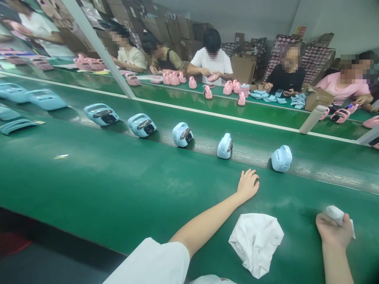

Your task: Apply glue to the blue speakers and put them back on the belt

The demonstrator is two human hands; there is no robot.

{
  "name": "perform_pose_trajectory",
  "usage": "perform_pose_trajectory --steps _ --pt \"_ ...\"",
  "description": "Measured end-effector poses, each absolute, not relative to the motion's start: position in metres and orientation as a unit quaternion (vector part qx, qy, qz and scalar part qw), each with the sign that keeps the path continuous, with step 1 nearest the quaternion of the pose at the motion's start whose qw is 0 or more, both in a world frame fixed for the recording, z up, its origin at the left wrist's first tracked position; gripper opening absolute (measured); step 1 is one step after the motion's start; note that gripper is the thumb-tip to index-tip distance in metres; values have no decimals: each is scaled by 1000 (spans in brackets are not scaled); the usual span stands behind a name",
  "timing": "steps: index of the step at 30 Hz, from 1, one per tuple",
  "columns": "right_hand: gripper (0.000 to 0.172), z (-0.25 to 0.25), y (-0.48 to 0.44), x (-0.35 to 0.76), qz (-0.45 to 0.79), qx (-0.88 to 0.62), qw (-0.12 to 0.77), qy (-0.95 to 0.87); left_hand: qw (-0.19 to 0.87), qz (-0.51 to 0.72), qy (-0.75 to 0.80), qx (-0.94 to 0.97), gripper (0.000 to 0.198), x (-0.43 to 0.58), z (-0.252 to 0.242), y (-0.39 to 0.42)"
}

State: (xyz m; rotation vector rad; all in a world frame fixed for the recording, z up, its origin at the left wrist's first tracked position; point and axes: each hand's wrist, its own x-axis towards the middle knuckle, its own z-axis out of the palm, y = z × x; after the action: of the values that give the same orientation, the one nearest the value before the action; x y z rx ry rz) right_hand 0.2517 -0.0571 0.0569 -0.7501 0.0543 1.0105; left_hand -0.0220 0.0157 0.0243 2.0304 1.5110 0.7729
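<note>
The left hand (pixel 248 184) lies open, palm down on the green belt (pixel 118 185), fingers spread and pointing toward the row of light blue plastic toys (pixel 225 146) standing along the belt's far strip; it touches none of them, and sits between the toy facing it and the next blue toy (pixel 281 158) to its right. The right hand (pixel 334 230) is closed around a small white bottle (pixel 336 214), blurred, so its make cannot be told. A crumpled white cloth (pixel 256 241) lies on the belt between the two forearms, untouched. This looks like a pause in a wiping or cleaning step: bottle in hand, no toy picked up. A pick-up would call for the open hand to reach forward and close around a toy without knocking it over. Across the belt, other people (pixel 211 59) handle pink toys (pixel 207 92).
</note>
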Motion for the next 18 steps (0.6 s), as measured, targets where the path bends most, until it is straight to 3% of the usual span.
perform_pose_trajectory --steps 18 --pt "9 57 -60 251 485 -345 803 15 220 260 555 759 22 -23 21 16"
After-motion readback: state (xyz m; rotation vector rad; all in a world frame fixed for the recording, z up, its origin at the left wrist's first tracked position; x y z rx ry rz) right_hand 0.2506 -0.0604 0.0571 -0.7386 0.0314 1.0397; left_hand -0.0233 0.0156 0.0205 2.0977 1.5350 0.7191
